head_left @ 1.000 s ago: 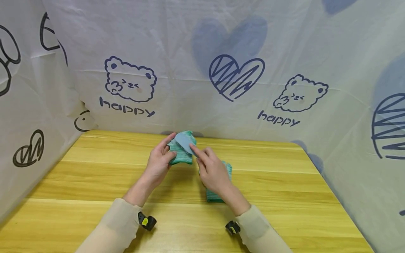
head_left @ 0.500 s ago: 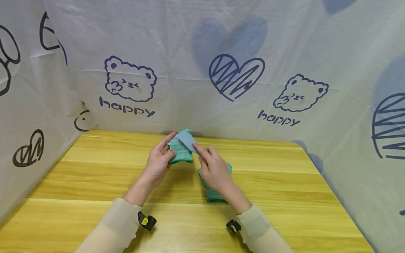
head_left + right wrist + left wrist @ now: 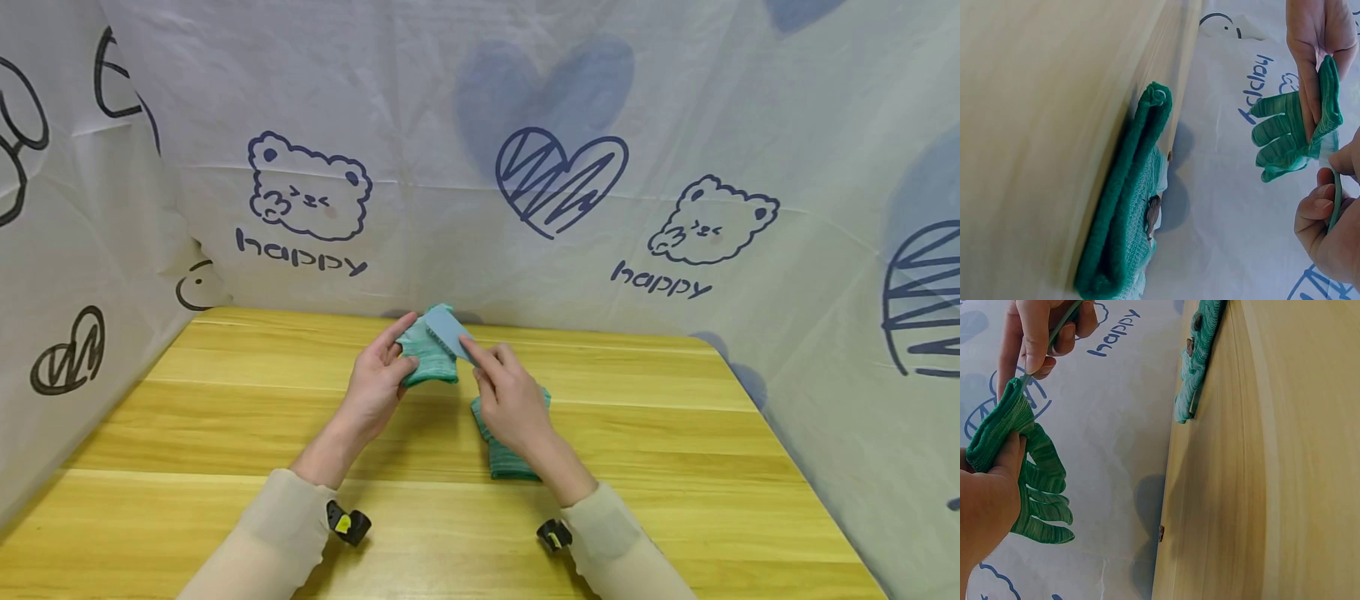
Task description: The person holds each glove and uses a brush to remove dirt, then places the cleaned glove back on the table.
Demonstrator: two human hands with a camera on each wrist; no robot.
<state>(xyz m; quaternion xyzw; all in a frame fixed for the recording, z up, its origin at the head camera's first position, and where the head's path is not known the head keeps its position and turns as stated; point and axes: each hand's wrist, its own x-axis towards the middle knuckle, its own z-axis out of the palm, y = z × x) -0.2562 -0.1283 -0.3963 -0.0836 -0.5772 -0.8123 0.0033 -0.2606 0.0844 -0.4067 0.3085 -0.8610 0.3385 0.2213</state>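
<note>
A green knitted work glove (image 3: 429, 358) is raised above the table, its cuff toward the person. My left hand (image 3: 375, 371) grips it by the side, thumb on the near face and fingers behind. In the left wrist view the limp fingers of this glove (image 3: 1047, 506) hang down. My right hand (image 3: 513, 400) pinches a flat light blue comb (image 3: 446, 327), index finger laid along it. Its toothed edge lies against the glove's upper face. A second green glove (image 3: 512, 460) lies folded on the table below my right hand, which partly hides it.
Dark brown clumps (image 3: 1152, 215) sit on the second glove, and a small brown bit (image 3: 1161, 533) shows at the table's edge. The wood-grained table (image 3: 225, 433) ends at a printed cloth backdrop (image 3: 442, 200). Dark camera mounts (image 3: 348, 525) are strapped at both wrists.
The comb and right hand have slid a little up and to the right across the glove. The held glove has risen slightly; the left hand stays nearly still.
</note>
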